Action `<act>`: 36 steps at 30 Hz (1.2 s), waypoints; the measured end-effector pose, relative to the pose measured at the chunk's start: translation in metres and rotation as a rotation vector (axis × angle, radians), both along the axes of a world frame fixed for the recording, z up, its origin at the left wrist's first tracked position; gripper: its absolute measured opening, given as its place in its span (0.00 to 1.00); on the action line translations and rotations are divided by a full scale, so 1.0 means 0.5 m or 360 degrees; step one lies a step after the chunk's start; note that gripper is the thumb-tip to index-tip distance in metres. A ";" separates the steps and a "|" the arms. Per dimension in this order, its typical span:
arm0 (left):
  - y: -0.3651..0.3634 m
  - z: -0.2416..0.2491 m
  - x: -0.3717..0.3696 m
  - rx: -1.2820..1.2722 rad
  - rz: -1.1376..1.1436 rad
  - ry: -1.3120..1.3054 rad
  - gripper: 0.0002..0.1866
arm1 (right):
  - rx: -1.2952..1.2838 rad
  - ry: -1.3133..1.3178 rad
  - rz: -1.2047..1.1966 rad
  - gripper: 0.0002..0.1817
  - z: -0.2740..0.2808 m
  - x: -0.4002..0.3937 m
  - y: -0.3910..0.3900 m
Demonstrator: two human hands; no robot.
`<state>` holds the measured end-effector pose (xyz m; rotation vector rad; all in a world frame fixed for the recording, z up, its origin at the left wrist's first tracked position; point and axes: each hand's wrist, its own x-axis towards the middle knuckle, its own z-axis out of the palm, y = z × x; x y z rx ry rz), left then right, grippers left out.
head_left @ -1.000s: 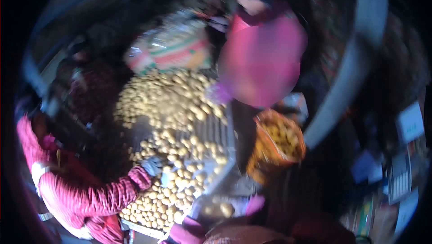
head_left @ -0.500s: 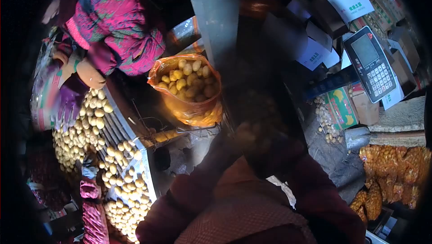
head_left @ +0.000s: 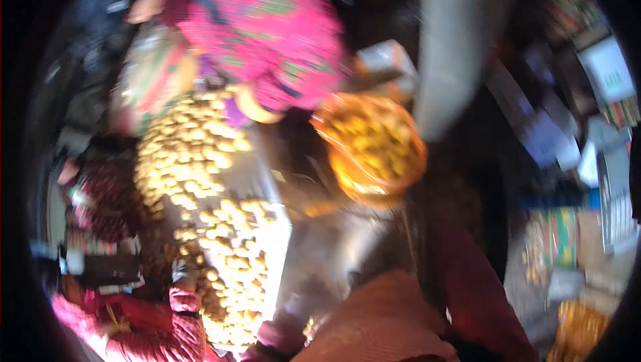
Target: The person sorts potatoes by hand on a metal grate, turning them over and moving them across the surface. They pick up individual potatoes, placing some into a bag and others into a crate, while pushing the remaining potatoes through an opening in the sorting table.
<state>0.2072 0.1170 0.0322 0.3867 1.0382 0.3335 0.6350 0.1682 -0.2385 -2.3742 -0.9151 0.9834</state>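
Right now the view is smeared with motion blur, so detail is thin. Bottom centre, the wearer's own reddish-brown knitted front (head_left: 380,322) fills the frame, with a dark red sleeve (head_left: 477,282) running up its right side; neither of the wearer's hands shows, so whether their fingers are open or closed cannot be told. Just above that sleeve sits an orange mesh bag of potatoes (head_left: 372,148), mouth open and heaped full. Left of it, well apart, a long sorting table (head_left: 284,242) carries a broad spread of loose potatoes (head_left: 190,155) from top to bottom. At the table's far end a co-worker in a bright pink patterned jacket (head_left: 267,28) leans over the pile. At the near left, another co-worker's red striped sleeve (head_left: 183,325) reaches in, touching the potatoes. Far right, boxes and labels are blurred beyond reading
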 end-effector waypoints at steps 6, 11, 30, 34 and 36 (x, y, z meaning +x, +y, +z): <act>-0.038 -0.045 -0.179 0.0538 0.0224 -0.0029 0.25 | -0.0104 -0.0222 0.0087 0.13 0.114 0.075 -0.159; -0.041 0.010 -0.233 0.1595 0.0407 0.1436 0.18 | -0.0095 -0.0513 0.0099 0.13 0.167 0.059 -0.135; -0.150 -0.124 -0.431 0.1564 0.0120 0.2931 0.37 | 0.1407 0.0759 0.1177 0.39 0.621 -0.729 0.486; -0.145 -0.124 -0.424 0.1184 0.0060 0.2847 0.38 | 0.0786 -0.0097 0.0862 0.45 0.827 -0.834 0.644; -0.143 -0.115 -0.425 0.1118 -0.0008 0.2818 0.39 | 0.1263 -0.0269 0.0605 0.37 0.665 -0.834 0.832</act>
